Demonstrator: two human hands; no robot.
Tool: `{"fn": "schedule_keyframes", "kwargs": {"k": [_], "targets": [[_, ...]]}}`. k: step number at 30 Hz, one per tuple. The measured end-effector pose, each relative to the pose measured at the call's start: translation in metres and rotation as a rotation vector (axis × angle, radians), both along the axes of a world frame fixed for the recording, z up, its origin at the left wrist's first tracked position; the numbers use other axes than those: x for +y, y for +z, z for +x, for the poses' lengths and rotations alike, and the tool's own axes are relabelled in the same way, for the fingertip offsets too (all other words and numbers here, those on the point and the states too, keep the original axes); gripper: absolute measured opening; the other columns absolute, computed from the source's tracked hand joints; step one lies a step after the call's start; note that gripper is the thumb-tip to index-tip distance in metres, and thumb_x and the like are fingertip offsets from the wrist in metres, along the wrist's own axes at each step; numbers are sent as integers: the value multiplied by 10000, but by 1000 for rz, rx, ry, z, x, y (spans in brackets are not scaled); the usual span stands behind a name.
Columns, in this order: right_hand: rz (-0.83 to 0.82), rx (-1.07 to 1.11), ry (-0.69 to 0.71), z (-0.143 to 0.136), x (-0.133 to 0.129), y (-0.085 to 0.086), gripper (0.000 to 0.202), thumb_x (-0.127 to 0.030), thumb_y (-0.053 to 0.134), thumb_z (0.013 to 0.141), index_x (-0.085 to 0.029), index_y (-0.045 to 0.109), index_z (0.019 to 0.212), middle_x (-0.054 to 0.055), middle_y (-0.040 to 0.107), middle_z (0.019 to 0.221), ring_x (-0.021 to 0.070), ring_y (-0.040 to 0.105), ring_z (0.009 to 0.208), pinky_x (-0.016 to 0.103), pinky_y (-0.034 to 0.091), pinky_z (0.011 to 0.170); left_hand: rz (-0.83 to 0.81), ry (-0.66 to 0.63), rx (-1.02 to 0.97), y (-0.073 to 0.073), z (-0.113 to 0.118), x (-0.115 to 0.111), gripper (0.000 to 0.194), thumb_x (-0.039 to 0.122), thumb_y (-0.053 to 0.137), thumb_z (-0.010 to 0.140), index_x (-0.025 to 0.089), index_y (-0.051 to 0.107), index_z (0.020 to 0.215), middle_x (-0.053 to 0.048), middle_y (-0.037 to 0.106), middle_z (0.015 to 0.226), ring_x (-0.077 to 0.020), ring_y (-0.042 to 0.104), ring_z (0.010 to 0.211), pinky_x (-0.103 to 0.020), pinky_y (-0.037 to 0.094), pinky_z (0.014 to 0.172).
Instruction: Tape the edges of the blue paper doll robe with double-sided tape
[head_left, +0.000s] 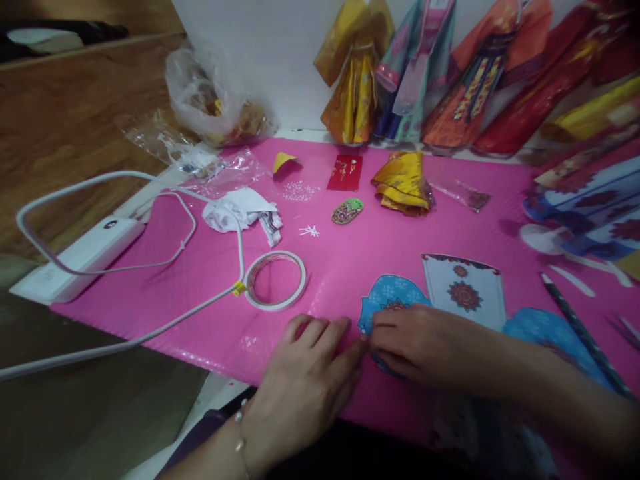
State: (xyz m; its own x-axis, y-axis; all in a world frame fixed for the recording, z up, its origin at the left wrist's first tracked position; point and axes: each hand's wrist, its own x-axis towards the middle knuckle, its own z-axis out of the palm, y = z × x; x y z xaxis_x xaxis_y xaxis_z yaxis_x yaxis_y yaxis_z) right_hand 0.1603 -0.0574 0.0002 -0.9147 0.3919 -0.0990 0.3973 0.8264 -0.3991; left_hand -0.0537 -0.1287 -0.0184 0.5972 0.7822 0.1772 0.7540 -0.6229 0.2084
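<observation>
Both hands meet low over the pink table cover (330, 260), fingertips nearly touching at the left edge of a blue patterned cutout (393, 291). The right hand (415, 343) lies across the cutout with its fingers curled, perhaps to steady it; the left hand (313, 380) bends its fingers toward the same edge, apparently so both can work one spot. Whether either pinches the edge is hidden. Just beyond the right hand rests a white panel with a red motif (465, 297), and a second blue piece (530, 323) lies partly behind the right forearm, beside a dark pencil (575, 319), likely kept within reach. Ahead of the left hand sits a tape roll (275, 307), flat and probably handy there. Farther out are thin white strips (310, 231), a green oval dish of beads (347, 211) and folded yellow cloth (403, 183); well beyond, small garments (355, 87) stand against the wall, seemingly out of the way.
</observation>
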Motion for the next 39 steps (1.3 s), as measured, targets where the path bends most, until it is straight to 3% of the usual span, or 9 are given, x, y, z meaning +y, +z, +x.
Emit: {"fn": "schedule_keyframes", "kwargs": {"k": [15,21,32,39], "targets": [[214,52,141,5,0,-14,184,-47,540,947,-159,642,844,30,632,771,198,576,637,326,400,556,-31,-37,14,3,-5,6,320,274,443,1025,180,631,1266,-130,657,1298,-283,596,962,-470,408,862],[269,93,209,5,-2,-10,261,5,473,920,-167,643,821,30,640,741,208,574,625,338,377,546,-32,-33,20,2,-6,5,332,289,434,1032,196,610,1298,-115,650,1310,-273,590,959,-466,405,863],[323,164,185,-2,-13,-5,325,25,395,896,-169,641,812,40,646,685,199,561,529,338,344,447,-29,-23,19,1,-5,6,283,292,423,1031,211,629,1208,-100,638,1301,-271,573,943,-455,389,841],[329,127,183,5,-18,-11,256,19,490,768,-189,638,781,30,634,678,195,544,552,345,373,484,-20,-22,14,-1,-4,4,276,297,420,1037,208,623,1202,-77,642,1268,-248,557,909,-437,356,851]]}}
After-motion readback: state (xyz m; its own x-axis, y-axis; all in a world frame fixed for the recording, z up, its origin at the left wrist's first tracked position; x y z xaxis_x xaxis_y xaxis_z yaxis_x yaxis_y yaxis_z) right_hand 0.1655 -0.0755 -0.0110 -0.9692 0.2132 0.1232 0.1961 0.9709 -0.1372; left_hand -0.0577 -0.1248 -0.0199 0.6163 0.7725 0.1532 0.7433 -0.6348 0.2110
